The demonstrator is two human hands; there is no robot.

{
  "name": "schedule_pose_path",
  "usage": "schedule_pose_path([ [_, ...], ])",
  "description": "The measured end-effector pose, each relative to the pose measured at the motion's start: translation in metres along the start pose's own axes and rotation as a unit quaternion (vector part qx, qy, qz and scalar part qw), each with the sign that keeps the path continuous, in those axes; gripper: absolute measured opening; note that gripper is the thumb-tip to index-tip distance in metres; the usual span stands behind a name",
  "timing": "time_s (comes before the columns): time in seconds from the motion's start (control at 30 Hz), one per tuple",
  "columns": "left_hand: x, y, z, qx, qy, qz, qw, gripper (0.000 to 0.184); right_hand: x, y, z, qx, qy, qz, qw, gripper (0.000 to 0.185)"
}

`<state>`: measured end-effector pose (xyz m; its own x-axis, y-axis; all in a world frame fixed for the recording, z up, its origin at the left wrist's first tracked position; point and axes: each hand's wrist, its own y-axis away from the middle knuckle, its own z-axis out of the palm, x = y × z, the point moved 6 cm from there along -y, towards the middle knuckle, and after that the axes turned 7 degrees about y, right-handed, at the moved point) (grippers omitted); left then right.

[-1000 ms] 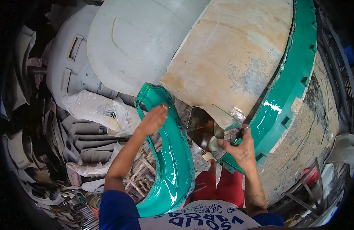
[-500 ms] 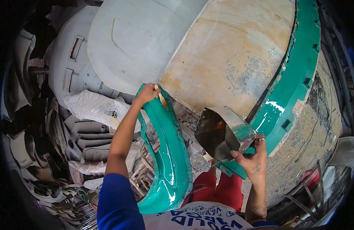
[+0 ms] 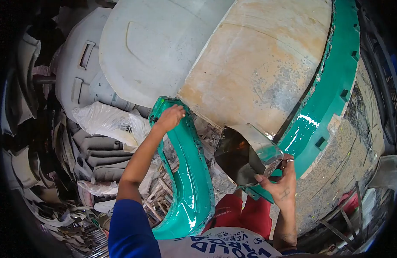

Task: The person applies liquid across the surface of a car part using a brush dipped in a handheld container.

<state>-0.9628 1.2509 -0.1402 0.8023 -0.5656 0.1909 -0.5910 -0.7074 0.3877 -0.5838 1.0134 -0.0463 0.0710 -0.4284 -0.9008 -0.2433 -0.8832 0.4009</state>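
My left hand [image 3: 170,118] is closed over the upper end of a glossy green curved mould [image 3: 188,172], its fingers wrapped round a small brush mostly hidden under them. My right hand [image 3: 281,182] grips the lower right side of a shiny cut-open metal can [image 3: 250,152], thumb at the rim. The can is tilted, its dark mouth facing left; what lies inside is hard to make out. Wet-looking highlights run along the mould's surface. A second green curved mould [image 3: 312,116] arcs along the right, behind the can.
A pale grey panel [image 3: 151,47] and a stained tan panel [image 3: 258,64] lie ahead. Left are a plastic bag [image 3: 110,122], stacked grey pieces [image 3: 106,157] and a grey moulded shell [image 3: 73,64]. Debris covers the floor between the moulds. A metal frame [image 3: 344,219] stands at lower right.
My left hand has moved slightly down and right along the mould's upper end, and the brush's pale handle is now hidden. The can has shifted slightly left and down, its tilt changed.
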Motion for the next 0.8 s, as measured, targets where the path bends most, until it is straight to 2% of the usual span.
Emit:
schedule_pose_path([
  [0.07,0.013,0.003,0.012,-0.038,-0.046,0.091,0.994,0.019,-0.001,0.000,0.001,-0.008,-0.025,0.023,0.999,0.070],
  [0.2,0.039,0.012,0.001,-0.078,0.021,0.094,0.992,0.019,0.001,0.001,0.002,-0.005,-0.040,0.021,0.999,0.070],
  [0.27,0.051,0.015,-0.003,-0.116,0.058,0.139,0.982,0.010,0.004,0.001,0.002,0.001,-0.058,0.019,0.998,0.069],
  [0.37,0.068,0.014,-0.019,-0.171,0.058,0.174,0.968,0.011,0.004,0.001,0.001,0.001,-0.042,0.003,0.999,0.068],
  [0.5,0.041,0.001,-0.049,-0.121,0.144,0.111,0.976,0.012,0.000,0.002,-0.001,-0.004,-0.057,0.022,0.998,0.067],
  [0.57,0.021,-0.006,-0.046,-0.093,0.040,0.086,0.991,0.014,0.001,0.003,-0.002,0.002,-0.050,0.014,0.999,0.067],
  [0.6,0.013,-0.010,-0.041,-0.092,0.041,0.086,0.991,0.014,0.003,0.003,-0.003,0.002,-0.049,0.013,0.999,0.067],
  [0.67,0.006,-0.014,-0.026,-0.135,-0.056,0.132,0.980,0.014,0.005,0.002,-0.002,-0.024,-0.021,-0.012,0.999,0.063],
  [0.7,0.011,-0.015,-0.026,-0.134,-0.055,0.133,0.980,0.014,0.005,0.002,-0.002,-0.023,-0.021,-0.012,0.999,0.063],
  [0.77,0.020,-0.013,-0.007,-0.240,-0.152,0.145,0.948,0.013,0.004,0.002,-0.003,-0.023,-0.001,-0.007,1.000,0.062],
  [0.8,0.025,-0.014,-0.004,-0.241,-0.151,0.146,0.948,0.013,0.004,0.002,-0.003,-0.022,-0.001,-0.006,1.000,0.062],
])
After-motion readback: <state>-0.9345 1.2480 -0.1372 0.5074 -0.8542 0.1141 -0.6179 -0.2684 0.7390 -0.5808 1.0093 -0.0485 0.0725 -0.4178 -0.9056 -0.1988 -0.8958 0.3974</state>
